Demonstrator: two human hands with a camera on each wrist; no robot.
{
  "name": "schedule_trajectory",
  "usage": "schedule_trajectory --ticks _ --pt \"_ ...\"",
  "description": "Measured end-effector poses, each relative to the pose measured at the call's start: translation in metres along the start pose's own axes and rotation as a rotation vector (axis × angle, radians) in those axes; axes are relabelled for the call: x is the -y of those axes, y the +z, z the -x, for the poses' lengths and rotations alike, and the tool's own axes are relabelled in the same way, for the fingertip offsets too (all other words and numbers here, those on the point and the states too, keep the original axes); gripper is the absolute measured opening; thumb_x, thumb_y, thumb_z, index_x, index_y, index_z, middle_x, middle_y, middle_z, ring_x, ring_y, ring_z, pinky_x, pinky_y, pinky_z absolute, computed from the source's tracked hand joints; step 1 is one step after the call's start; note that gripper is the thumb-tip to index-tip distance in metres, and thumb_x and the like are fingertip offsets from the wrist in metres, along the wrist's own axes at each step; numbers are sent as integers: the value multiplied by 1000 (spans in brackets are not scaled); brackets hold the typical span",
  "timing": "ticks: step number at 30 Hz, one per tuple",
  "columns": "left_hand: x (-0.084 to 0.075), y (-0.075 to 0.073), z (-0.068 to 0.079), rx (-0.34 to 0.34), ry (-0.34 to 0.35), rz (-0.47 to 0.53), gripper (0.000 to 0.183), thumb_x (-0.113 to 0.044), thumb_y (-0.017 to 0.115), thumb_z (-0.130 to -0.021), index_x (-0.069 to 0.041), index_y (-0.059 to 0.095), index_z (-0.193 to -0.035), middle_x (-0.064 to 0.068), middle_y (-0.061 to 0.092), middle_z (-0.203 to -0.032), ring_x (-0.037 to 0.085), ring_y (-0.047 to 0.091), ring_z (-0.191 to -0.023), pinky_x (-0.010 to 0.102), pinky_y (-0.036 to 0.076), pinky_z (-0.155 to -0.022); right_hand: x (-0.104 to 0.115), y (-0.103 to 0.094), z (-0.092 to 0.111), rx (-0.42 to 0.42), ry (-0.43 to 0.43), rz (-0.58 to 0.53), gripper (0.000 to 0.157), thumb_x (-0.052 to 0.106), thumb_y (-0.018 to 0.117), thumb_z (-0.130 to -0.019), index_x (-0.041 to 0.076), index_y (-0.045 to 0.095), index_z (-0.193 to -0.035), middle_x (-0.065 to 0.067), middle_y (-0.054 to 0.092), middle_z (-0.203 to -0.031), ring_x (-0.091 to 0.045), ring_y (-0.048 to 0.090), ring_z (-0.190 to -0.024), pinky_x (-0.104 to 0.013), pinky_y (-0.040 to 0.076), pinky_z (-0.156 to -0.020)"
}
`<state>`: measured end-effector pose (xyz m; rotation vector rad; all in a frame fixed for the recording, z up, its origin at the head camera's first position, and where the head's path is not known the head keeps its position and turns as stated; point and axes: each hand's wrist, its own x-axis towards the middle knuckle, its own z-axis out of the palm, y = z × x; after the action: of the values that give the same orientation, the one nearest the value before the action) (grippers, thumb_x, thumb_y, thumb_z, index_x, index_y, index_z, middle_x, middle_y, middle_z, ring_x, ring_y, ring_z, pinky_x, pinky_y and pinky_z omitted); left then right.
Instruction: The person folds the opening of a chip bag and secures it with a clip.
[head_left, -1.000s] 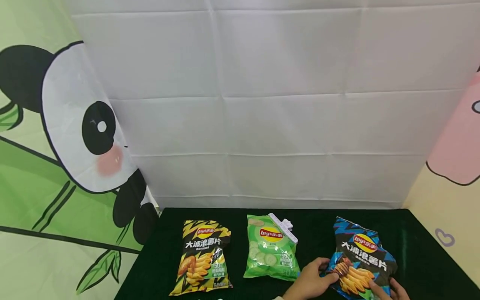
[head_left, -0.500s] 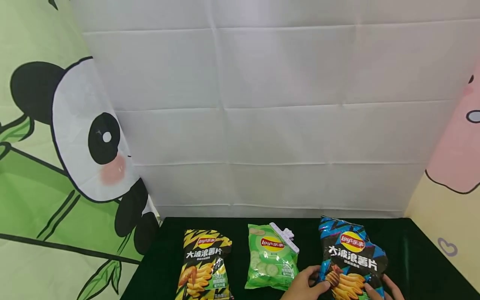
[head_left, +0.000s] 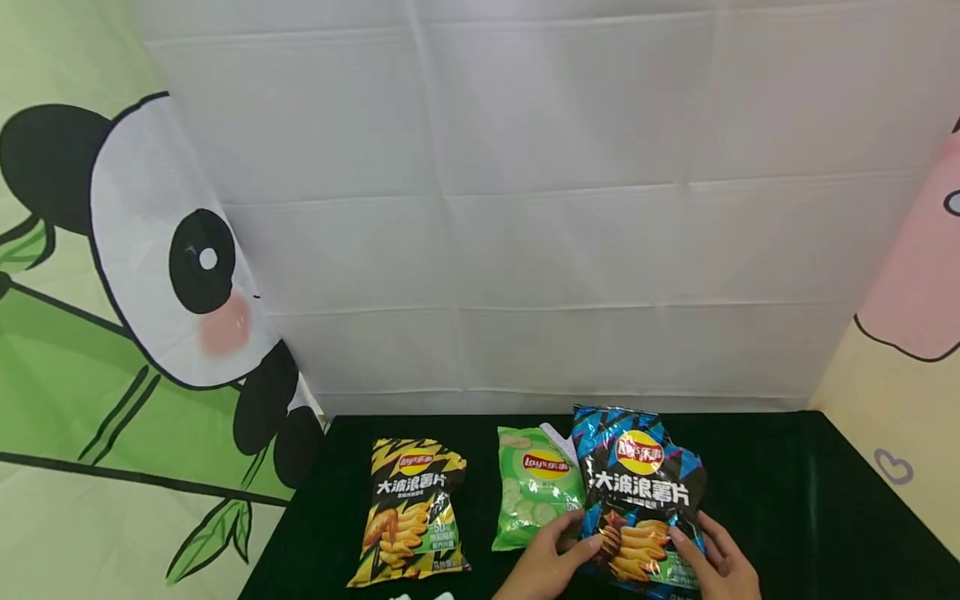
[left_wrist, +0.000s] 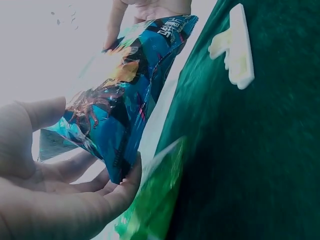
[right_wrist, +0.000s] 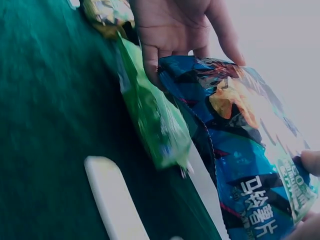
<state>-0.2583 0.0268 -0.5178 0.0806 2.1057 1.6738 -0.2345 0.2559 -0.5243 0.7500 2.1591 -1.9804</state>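
Observation:
A blue-and-black bag of potato chips [head_left: 642, 492] stands nearly upright between my two hands. My left hand [head_left: 542, 560] grips its lower left edge, thumb in front and fingers behind, as the left wrist view also shows. My right hand [head_left: 723, 562] holds the lower right side, its thumb across the front. The bag overlaps the right part of a green chip bag [head_left: 528, 492] in the head view. A white sealing clip [head_left: 561, 442] sits across the green bag's upper right corner, partly hidden by the blue bag.
A yellow-and-black chip bag [head_left: 411, 517] lies at the left on the dark green cloth [head_left: 787, 483]. Another white clip [left_wrist: 241, 47] lies on the cloth near the front. A pale curtain [head_left: 555, 250] hangs behind the table's back edge.
Both hands have carried the blue-and-black chip bag leftward and up from the table's right side, so it now covers part of the green bag and its clip.

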Motion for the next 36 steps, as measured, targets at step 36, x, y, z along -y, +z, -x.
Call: schedule_trajectory --ticks 36 --pt "46 -70 82 18 -64 113 81 -51 56 -90 -5 23 -147 23 44 -142 38 49 -127 55 43 -101 -14 87 60 216 -153 -93 67 41 70 -82 11 46 -136 -15 54 -133 -19 60 -109 -34 52 -90"
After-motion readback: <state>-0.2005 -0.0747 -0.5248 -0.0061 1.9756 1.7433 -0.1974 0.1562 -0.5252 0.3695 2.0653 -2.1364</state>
